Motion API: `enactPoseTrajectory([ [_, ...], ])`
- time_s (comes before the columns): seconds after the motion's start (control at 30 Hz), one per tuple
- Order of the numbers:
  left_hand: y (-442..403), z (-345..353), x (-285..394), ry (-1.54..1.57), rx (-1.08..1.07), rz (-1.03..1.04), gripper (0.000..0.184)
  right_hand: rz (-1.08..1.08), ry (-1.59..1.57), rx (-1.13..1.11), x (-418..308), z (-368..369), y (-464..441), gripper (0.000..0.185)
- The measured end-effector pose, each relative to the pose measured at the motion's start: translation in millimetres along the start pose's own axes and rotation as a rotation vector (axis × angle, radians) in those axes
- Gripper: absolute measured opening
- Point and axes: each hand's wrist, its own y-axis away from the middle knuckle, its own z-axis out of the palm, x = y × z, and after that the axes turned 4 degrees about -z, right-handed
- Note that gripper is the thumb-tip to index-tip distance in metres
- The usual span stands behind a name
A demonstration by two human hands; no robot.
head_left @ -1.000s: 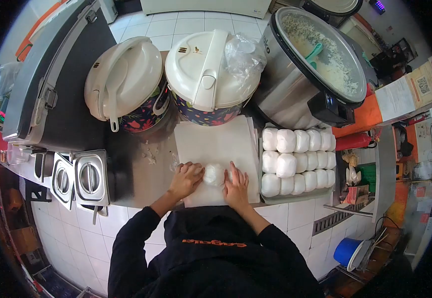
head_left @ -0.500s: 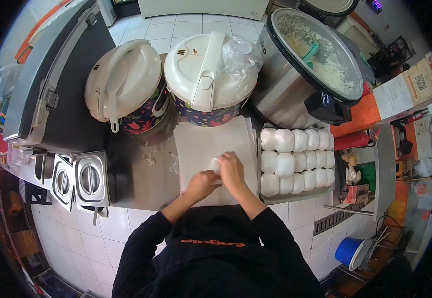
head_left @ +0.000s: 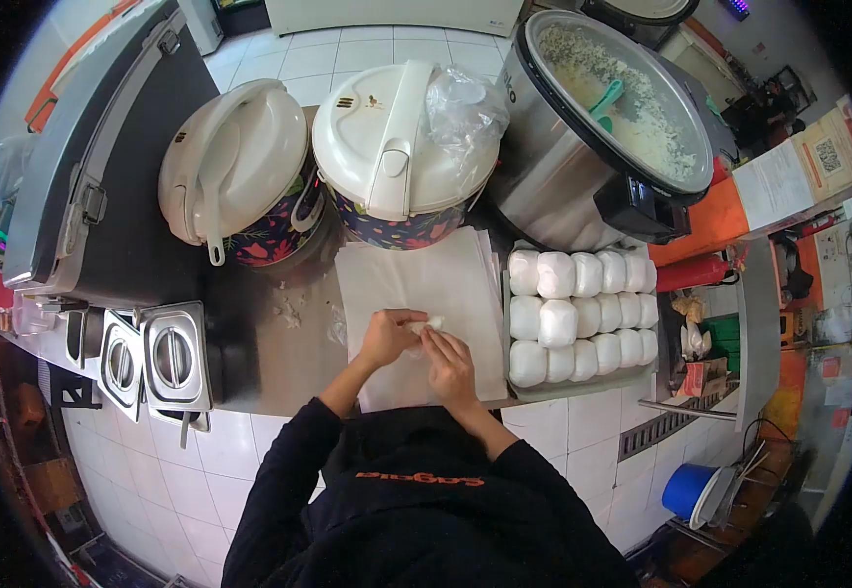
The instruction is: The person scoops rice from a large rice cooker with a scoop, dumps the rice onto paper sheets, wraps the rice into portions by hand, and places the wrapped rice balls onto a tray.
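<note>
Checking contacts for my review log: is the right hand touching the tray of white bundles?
Apart. The head view shows bare paper between the right hand and the near side of the tray.

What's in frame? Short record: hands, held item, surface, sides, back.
Left hand: holding white bundle
Right hand: holding same bundle, fingers partly hiding it
Surface: white sheets on metal table
Right side: tray, three rows of white bundles
Left side: lidded metal pans
Back: two white-lidded cookers; steel pot, green utensil inside
</note>
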Motion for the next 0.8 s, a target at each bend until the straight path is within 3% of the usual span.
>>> enactPoseTrajectory([
  [0.13,-7,-6,9,0.206,-0.097,-0.178,0.028,0.021,0.092,-0.094,4,-6,0,0.056],
  [0.2,-7,0,19,0.352,-0.127,-0.483,0.027,0.072,-0.085,-0.268,19,-10,-1,0.060],
  [0.23,-7,3,23,0.351,-0.135,-0.478,0.027,0.075,-0.077,-0.263,20,-15,0,0.060],
  [0.3,-1,12,30,0.328,-0.099,-0.481,0.034,0.356,-0.477,-0.177,19,-28,2,0.050],
  [0.33,9,17,49,0.236,-0.076,-0.294,0.044,0.364,-0.465,-0.170,17,-31,3,0.050],
  [0.37,14,35,52,0.238,-0.092,-0.285,0.044,0.509,-0.619,-0.021,13,-30,5,0.048],
  [0.4,22,55,56,0.381,-0.018,-0.045,0.047,0.651,-0.769,0.136,11,-34,6,0.049],
  [0.43,24,69,61,0.525,0.055,0.192,0.052,0.659,-0.751,0.149,12,-42,6,0.049],
  [0.5,19,83,72,0.577,-0.071,0.198,0.055,0.834,-0.719,0.087,12,-66,5,0.051],
  [0.57,11,101,83,0.632,-0.193,0.200,0.058,0.850,-0.690,0.175,25,-91,1,0.050],
  [0.63,-3,115,98,0.349,-0.181,0.383,0.061,0.898,-0.496,0.344,66,-109,8,0.054],
  [0.67,-10,115,105,0.047,-0.215,0.515,0.072,0.933,-0.481,0.421,83,-126,6,0.055],
  [0.7,-16,117,114,0.051,-0.222,0.523,0.072,0.967,-0.468,0.498,95,-147,-5,0.056],
  [0.73,-20,120,122,-0.257,-0.230,0.645,0.078,0.968,-0.461,0.505,113,-161,-4,0.056],
  [0.77,-26,125,127,-0.569,-0.228,0.760,0.084,0.942,-0.223,0.385,134,-171,-1,0.054],
  [0.8,-33,136,127,-0.613,-0.251,0.752,0.088,0.907,0.012,0.261,153,-175,2,0.052],
])
